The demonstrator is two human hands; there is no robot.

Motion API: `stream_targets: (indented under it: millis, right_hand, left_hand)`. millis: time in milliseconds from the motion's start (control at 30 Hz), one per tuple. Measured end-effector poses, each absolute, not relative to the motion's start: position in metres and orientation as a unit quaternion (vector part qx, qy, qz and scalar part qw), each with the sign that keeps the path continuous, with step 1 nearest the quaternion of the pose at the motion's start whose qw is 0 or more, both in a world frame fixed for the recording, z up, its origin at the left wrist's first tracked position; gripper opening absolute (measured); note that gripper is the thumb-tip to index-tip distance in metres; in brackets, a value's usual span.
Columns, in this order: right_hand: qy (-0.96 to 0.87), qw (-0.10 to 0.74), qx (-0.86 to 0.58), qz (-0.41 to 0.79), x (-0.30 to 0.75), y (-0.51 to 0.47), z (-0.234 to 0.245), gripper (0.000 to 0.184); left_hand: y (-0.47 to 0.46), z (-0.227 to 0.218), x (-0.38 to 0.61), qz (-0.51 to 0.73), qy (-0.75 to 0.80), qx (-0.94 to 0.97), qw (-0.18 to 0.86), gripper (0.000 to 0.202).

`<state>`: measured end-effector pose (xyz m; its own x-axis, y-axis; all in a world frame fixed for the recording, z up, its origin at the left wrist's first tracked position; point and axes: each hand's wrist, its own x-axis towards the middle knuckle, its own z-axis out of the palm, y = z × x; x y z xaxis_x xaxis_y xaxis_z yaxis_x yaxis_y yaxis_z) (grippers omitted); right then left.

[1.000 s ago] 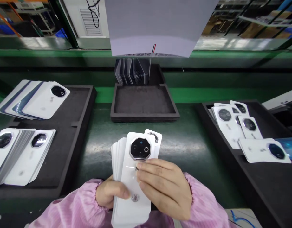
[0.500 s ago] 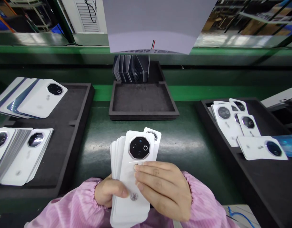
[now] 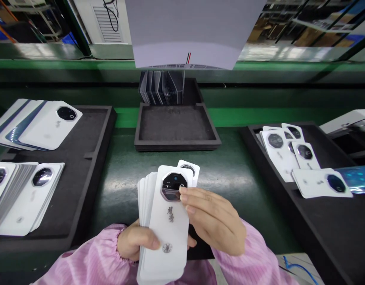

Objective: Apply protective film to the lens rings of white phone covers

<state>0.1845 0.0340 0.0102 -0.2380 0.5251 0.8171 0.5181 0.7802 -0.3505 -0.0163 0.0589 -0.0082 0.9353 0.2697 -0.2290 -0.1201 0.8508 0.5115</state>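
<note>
Since a second ago, with right hand (image 3: pixel 218 221) shifted up to octagonal camera print (image 3: pixel 170 183), uncovering dark characters (image 3: pixel 170 214); can't tell whether pinching there. Clamping fanned white phone-back cards (image 3: pixel 166 263) in left hand (image 3: pixel 136 240), on near side of centre foam tray (image 3: pixel 178 143). In rear compartment of that tray: upright dark-edged cards (image 3: pixel 163 89). Left of it, in left foam tray (image 3: pixel 77 168): two card groups (image 3: pixel 47 128). Right of it, in right foam tray (image 3: pixel 322 233): overlapping loose cards (image 3: pixel 311 184). Before it, between side trays' inner edges: green workbench (image 3: pixel 224 168).
</note>
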Motion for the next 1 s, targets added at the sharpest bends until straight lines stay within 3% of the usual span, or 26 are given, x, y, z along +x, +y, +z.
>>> stream_targets:
  millis: [167, 267, 333, 400, 500, 600, 667, 733, 867, 1000]
  right_hand:
    - [-0.746, 0.507, -0.431, -0.005, 0.178, 0.039, 0.009, 0.056]
    - [-0.694, 0.471, -0.534, 0.103, 0.177, 0.041, 0.011, 0.07]
    - [-0.651, 0.451, -0.564, 0.233, 0.178, 0.043, 0.012, 0.067]
    - [-0.59, 0.463, -0.57, 0.335, 0.183, 0.047, 0.011, 0.048]
    - [-0.447, 0.584, -0.584, 0.343, 0.203, 0.055, 0.009, 0.026]
    - [-0.276, 0.761, -0.55, 0.206, 0.236, 0.064, 0.006, 0.014]
    - [-0.231, 0.811, -0.519, 0.14, 0.255, 0.069, 0.001, 0.011]
    - [-0.294, 0.756, -0.57, 0.136, 0.263, 0.073, -0.006, 0.012]
    - [-0.504, 0.515, -0.662, 0.205, 0.236, 0.08, -0.026, 0.016]
    - [-0.559, 0.456, -0.669, 0.179, 0.2, 0.086, -0.038, 0.013]
  left_hand:
    - [0.06, 0.0, -0.014, 0.093, 0.196, 0.224, 0.95, 0.056]
    - [0.061, 0.0, -0.013, 0.081, 0.204, 0.239, 0.946, 0.06]
    - [0.062, 0.0, -0.013, 0.056, 0.204, 0.258, 0.943, 0.063]
    - [0.063, 0.0, -0.012, 0.031, 0.202, 0.27, 0.941, 0.066]
    - [0.064, 0.0, -0.012, 0.025, 0.181, 0.28, 0.942, 0.068]
    - [0.063, -0.001, -0.015, 0.033, 0.155, 0.273, 0.949, 0.07]
    - [0.063, -0.001, -0.018, 0.055, 0.136, 0.252, 0.956, 0.072]
    - [0.062, 0.001, -0.02, 0.095, 0.121, 0.236, 0.959, 0.073]
    - [0.063, 0.007, -0.02, 0.148, 0.125, 0.237, 0.952, 0.069]
    - [0.062, 0.008, -0.019, 0.138, 0.129, 0.227, 0.956, 0.07]
